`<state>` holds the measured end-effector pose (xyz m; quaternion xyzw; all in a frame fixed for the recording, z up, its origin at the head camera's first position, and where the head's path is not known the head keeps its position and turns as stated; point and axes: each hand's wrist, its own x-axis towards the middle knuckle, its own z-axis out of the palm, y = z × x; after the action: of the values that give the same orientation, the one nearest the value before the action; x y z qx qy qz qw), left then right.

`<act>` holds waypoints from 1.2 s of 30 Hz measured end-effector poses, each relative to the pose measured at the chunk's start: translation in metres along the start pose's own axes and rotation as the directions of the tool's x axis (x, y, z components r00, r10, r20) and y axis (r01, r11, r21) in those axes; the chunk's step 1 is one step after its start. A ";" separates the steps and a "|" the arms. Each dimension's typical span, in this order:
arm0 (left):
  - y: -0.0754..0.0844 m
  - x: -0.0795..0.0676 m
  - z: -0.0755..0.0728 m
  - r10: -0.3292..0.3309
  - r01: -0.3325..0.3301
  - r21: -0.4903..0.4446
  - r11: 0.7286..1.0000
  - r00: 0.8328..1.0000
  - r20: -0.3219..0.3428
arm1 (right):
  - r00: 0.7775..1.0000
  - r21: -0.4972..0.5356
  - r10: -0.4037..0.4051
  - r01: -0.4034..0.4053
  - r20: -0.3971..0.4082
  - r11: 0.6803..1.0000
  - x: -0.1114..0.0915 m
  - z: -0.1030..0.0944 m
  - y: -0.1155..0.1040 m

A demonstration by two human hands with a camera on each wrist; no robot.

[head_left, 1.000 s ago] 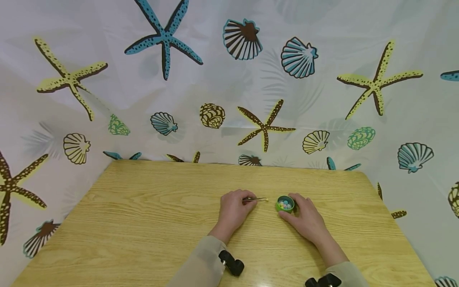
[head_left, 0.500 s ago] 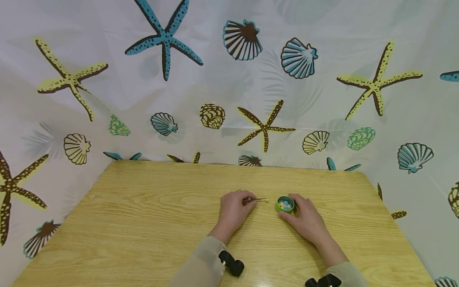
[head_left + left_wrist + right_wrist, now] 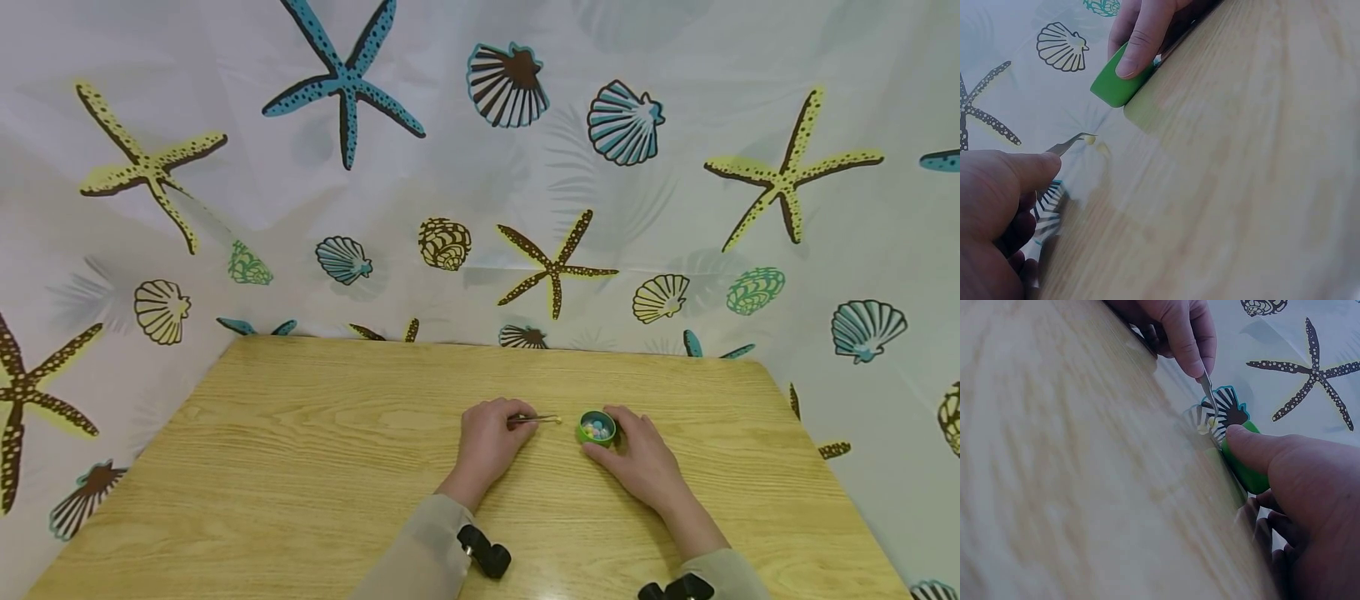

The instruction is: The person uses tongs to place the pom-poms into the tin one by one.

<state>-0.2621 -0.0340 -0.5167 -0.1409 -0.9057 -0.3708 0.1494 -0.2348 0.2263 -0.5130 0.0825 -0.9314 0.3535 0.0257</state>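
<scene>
Thin metal tweezers [image 3: 1072,143] with a bent tip are pinched in my left hand [image 3: 491,442]. At their tip is a small yellow bead [image 3: 1090,140], seen just above the tabletop in the left wrist view. My right hand [image 3: 643,458] grips a small round green cup [image 3: 596,428] between thumb and fingers, and the cup stands upright on the table. Several small pastel beads [image 3: 597,429] lie inside it. The tweezers point right, toward the cup, with a short gap between the yellow bead and the cup's rim. In the right wrist view, the thumb covers part of the cup.
A wood-grain table [image 3: 322,467] spreads under both hands. Behind it and at its sides hangs a pale cloth [image 3: 420,167] printed with starfish and shells. Black camera mounts [image 3: 483,550] sit on both wrists over light sleeves.
</scene>
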 end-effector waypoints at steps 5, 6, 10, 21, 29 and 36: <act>0.003 0.001 -0.002 -0.005 0.005 -0.038 0.999 1.000 -0.010 | 1.000 0.008 0.001 -0.001 -0.003 1.000 0.000 -0.001 -0.001; 0.004 0.001 -0.002 -0.005 0.004 -0.045 0.999 1.000 -0.013 | 1.000 0.009 0.002 -0.002 -0.003 1.000 -0.001 -0.001 -0.002; 0.005 0.002 -0.003 -0.005 0.004 -0.065 0.998 1.000 -0.021 | 1.000 0.009 0.004 -0.004 -0.003 1.000 -0.002 -0.002 -0.003; 0.017 0.007 -0.006 0.004 -0.005 -0.095 0.995 1.000 -0.017 | 1.000 0.003 0.001 -0.001 -0.007 1.000 -0.002 -0.002 -0.001; 0.034 0.008 -0.005 0.030 -0.028 -0.140 0.990 0.999 0.015 | 1.000 -0.005 -0.009 0.009 -0.005 1.000 -0.001 -0.002 -0.001; 0.040 0.008 0.004 0.067 -0.063 -0.125 0.990 0.997 0.026 | 1.000 -0.003 -0.021 0.021 -0.011 1.000 0.000 -0.001 0.000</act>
<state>-0.2556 -0.0025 -0.4906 -0.1849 -0.8781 -0.4191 0.1384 -0.2343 0.2270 -0.5117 0.0903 -0.9308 0.3525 0.0344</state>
